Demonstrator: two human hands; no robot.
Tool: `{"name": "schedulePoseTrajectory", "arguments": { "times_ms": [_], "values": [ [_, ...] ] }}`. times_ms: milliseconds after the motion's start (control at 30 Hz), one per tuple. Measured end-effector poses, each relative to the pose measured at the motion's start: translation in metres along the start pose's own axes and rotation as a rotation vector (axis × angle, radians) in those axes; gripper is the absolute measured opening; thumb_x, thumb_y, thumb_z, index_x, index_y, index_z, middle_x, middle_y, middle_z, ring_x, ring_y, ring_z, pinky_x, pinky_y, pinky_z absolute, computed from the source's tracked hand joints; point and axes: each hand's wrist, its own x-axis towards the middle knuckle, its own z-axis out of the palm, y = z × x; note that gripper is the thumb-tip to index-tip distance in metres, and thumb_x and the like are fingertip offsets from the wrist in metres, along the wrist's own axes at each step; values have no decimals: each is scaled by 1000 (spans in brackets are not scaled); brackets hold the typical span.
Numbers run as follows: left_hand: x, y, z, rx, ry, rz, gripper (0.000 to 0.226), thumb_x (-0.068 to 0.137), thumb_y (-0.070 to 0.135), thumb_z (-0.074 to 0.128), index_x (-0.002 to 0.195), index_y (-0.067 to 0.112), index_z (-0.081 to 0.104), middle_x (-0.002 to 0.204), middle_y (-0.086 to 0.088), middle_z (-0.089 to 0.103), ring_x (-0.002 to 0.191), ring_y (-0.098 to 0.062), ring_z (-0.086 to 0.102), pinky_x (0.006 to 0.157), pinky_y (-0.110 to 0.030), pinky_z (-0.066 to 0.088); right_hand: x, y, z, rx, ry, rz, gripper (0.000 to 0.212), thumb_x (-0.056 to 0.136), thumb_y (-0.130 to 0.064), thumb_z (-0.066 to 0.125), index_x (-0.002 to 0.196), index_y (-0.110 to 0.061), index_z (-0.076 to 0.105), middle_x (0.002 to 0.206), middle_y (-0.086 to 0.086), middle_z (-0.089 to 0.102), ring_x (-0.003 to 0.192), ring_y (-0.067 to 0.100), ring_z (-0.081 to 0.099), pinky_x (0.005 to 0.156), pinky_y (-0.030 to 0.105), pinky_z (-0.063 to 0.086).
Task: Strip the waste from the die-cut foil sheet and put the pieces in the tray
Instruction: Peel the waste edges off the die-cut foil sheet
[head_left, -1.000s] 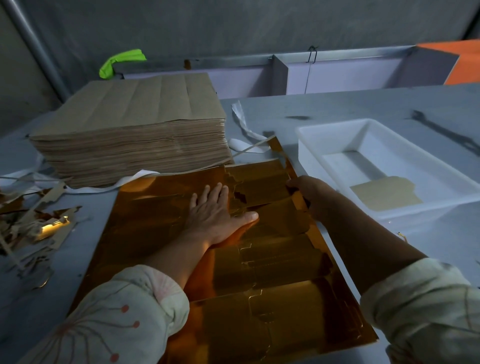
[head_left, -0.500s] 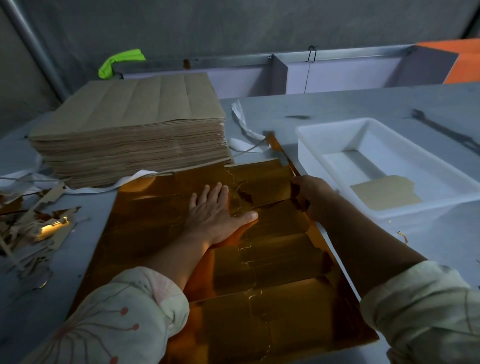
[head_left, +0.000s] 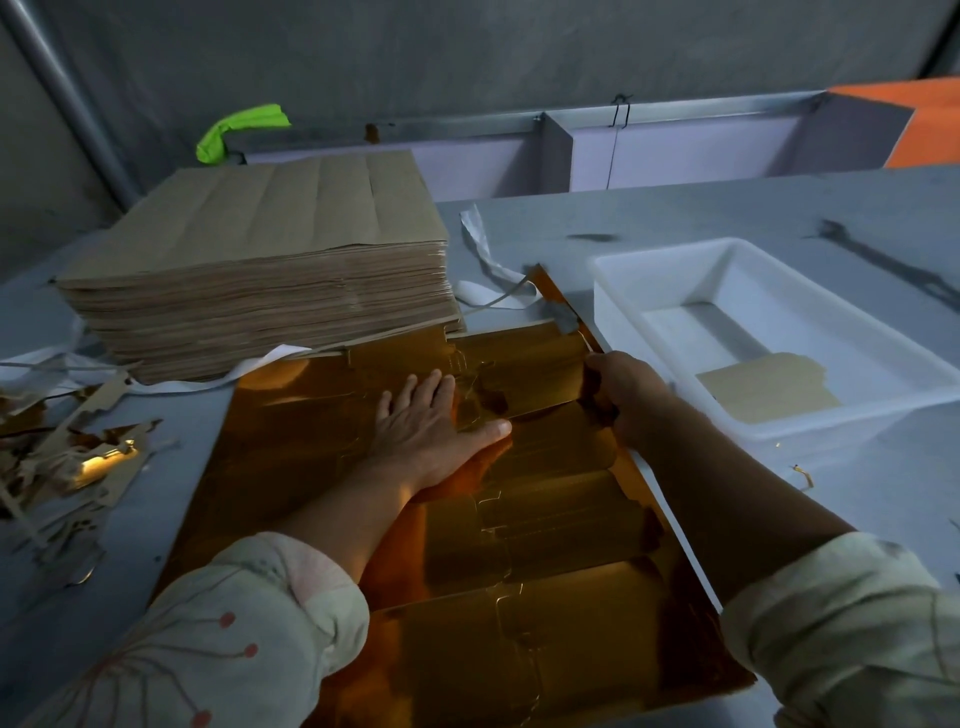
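Waste strip (head_left: 551, 291) along the foil sheet's right edge stands peeled a little further off its top corner than a second ago, grey backing showing; both hands have barely shifted. One gold foil sheet (head_left: 545, 519) lies flat at centre frame on the grey table (head_left: 727, 208), die-cut outlines visible. Right hand (head_left: 623, 395) is curled, gripping the strip at the sheet's right edge. Left hand (head_left: 426, 426) is spread flat, fingers straight, pressing the sheet down. One white tray (head_left: 649, 275) sits right of the sheet, with one tan cut piece (head_left: 769, 384) inside. One stack of brown sheets (head_left: 270, 249) is upper left, touching the foil's top edge. Scrap pile (head_left: 67, 457) at left edge.
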Motion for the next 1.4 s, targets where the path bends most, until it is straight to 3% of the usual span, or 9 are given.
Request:
{"name": "schedulePoseTrajectory", "arguments": {
  "times_ms": [267,400,467,633,767,933,1067,1267,1400],
  "values": [
    [15,18,-27,-614,120,-220,52,92,42,61,141,32,44,146,-6,41,129,-30,44,88,-37,40,0,1,-2,-44,-62,-62,17,102,-29,48,91,-17,52,85,8,55,79,23,58,72,33,49],
    [26,31,-37,-739,166,-194,50,93,8,59,138,30,49,141,-4,51,100,-13,56,70,-26,47,-4,1,-3,-55,-100,-66,19,102,-36,47,96,-18,52,96,12,57,93,30,61,78,37,52],
    [27,36,-37,-742,135,-180,55,93,-3,53,139,28,49,140,-4,52,105,-16,59,78,-30,54,-4,2,-3,-39,-111,-67,19,101,-35,48,97,-18,53,95,11,57,91,29,60,78,37,52],
    [24,34,-34,-793,118,-219,44,95,3,53,133,25,54,141,-7,49,119,-28,55,84,-32,49,-1,4,-2,-39,-102,-82,19,101,-33,49,96,-16,54,88,9,56,83,25,58,75,35,52],
    [26,29,-33,-904,181,-239,37,95,5,55,128,21,58,132,-6,56,91,-11,57,68,-23,45,0,4,-2,-24,-102,-70,19,102,-34,48,96,-17,54,89,9,57,79,23,59,64,30,51],
    [29,30,-26,-958,226,-286,30,96,4,54,121,17,63,125,-7,60,104,-18,57,80,-27,50,1,5,-2,-3,-92,-31,23,101,-34,49,93,-14,55,105,20,63,101,35,64,88,42,54],
    [33,31,-23,-987,232,-316,28,96,3,53,118,17,63,124,-8,60,108,-23,60,91,-38,55,1,6,-3,70,-88,34,25,98,-38,55,96,-13,56,102,14,65,93,31,64,75,39,54],
    [33,32,-23,-1027,231,-326,30,98,4,49,117,22,64,122,-7,63,99,-18,61,62,-21,49,5,10,-10,135,-95,63,25,95,-36,58,104,-13,57,109,17,67,100,33,65,87,45,55],
    [29,34,-23,-1004,244,-307,25,98,10,53,117,23,61,118,-4,63,95,-16,60,58,-19,43,2,9,-10,135,-110,56,24,95,-38,58,101,-15,56,97,13,67,88,28,66,65,37,53]
  ]
}}
